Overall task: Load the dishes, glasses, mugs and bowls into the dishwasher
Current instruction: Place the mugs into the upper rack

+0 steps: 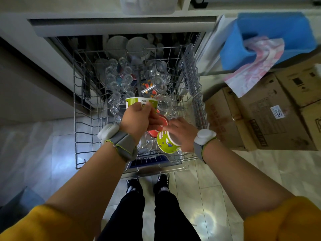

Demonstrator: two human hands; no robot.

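**A:** Where are the hands?

**B:** Both over the pulled-out wire rack (81,105) of the dishwasher, near its front edge. The left hand (137,119) has its fingers curled on the wall of a green and white printed mug (141,102), which sits at about 12 o'clock from that hand. The right hand (180,133) is curled round a second green mug (167,143), glossy and round, tipped on its side with its base under the palm.

**A:** Anything between them?

**B:** A red bowl (159,126), smooth and shiny, partly hidden by both hands. Whether either hand also holds it, I cannot tell.

**A:** What else is in the rack?

**B:** Clear glasses (118,84) in a row toward 11 o'clock, and clear round glass bowls (159,80) at 1 o'clock. Another clear glass piece (145,143) lies at 6 o'clock, just beside the right-hand mug. Behind, at 12 o'clock, two grey perforated round strainers (126,43) stand in the dim interior.

**A:** And outside it?

**B:** At 3 o'clock, brown cardboard boxes (267,115); above them a blue bin (271,35) with a pink patterned cloth (255,66) hanging out.
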